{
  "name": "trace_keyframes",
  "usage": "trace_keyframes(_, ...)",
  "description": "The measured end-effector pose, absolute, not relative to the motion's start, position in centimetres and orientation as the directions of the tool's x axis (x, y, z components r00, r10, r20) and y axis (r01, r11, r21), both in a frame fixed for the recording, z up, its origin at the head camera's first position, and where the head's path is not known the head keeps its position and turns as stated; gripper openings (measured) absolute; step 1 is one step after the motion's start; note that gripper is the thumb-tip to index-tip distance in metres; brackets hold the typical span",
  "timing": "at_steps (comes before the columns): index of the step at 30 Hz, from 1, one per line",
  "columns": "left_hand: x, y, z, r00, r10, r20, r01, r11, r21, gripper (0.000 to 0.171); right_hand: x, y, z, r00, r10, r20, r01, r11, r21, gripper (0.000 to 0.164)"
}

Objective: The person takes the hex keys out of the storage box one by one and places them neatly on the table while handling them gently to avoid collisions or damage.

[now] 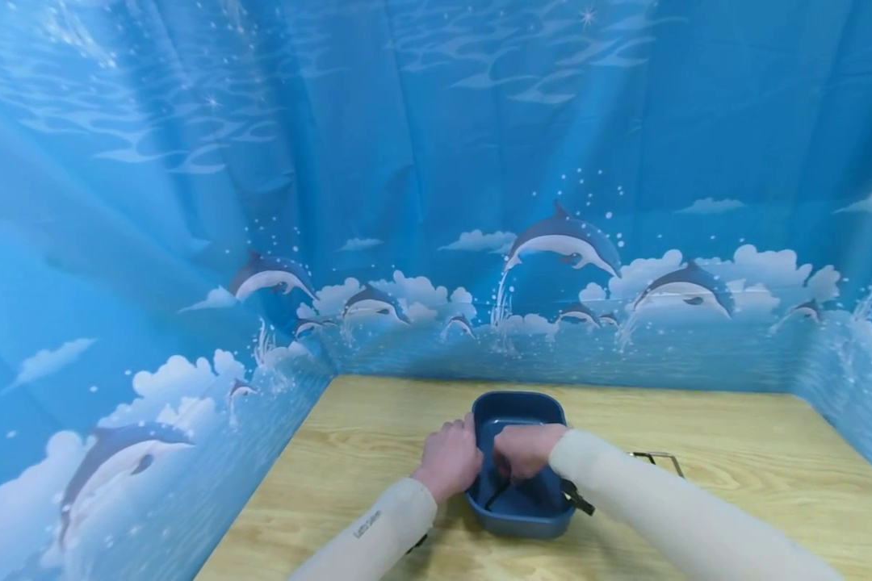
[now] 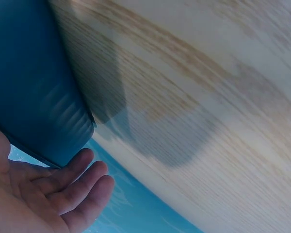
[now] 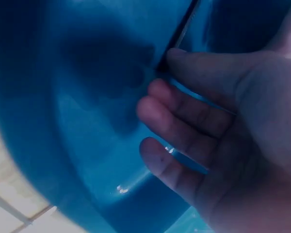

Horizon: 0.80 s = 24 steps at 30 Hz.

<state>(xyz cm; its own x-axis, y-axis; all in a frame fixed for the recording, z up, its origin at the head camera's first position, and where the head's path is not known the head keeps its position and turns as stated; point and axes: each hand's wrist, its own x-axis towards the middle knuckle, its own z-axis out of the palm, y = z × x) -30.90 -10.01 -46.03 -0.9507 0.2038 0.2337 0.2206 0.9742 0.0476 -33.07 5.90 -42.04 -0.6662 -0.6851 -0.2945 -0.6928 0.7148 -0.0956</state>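
A deep blue rectangular basin with rounded corners stands on the wooden table. My left hand grips its left rim; in the left wrist view several fingers lie loosely bent by the basin's corner. Inside the basin is my right hand, above the floor. Its thumb and a partly hidden finger pinch a thin dark strip, while the other fingers are loosely bent. The strip's lower end slants toward the basin floor in the head view. What kind of thing it is cannot be made out.
A thin metal wire frame lies on the table right of the basin, partly behind the right sleeve. A blue curtain with dolphins hangs along the table's back and sides.
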Motion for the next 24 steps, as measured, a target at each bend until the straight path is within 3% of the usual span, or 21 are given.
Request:
trace_keyframes(7,-30.9,-10.0,-46.1,-0.953,0.201,0.227,0.218,0.974,0.053,0.059,-34.0,5.6,-41.6,-0.664,-0.667,-0.338,-0.683,0.725,-0.088,0.014)
trace_keyframes(13,-30.9,-10.1,-46.0,-0.946,0.208,0.248,0.224,0.974,0.038,0.058,-35.7,5.2,-42.9,-0.608,-0.718,-0.340,-0.743,0.665,-0.076,0.017)
trace_keyframes(20,-30.9,-10.0,-46.1,-0.949,0.210,0.233,0.221,0.975,0.024,0.061,-34.4,4.2,-41.8,-0.675,-0.616,-0.406,-0.644,0.760,-0.083,0.018)
trace_keyframes(24,-30.9,-9.9,-46.1,-0.951,0.202,0.234,0.212,0.977,0.018,0.061,-35.6,4.5,-43.4,-0.660,-0.618,-0.426,-0.645,0.757,-0.099,0.018)
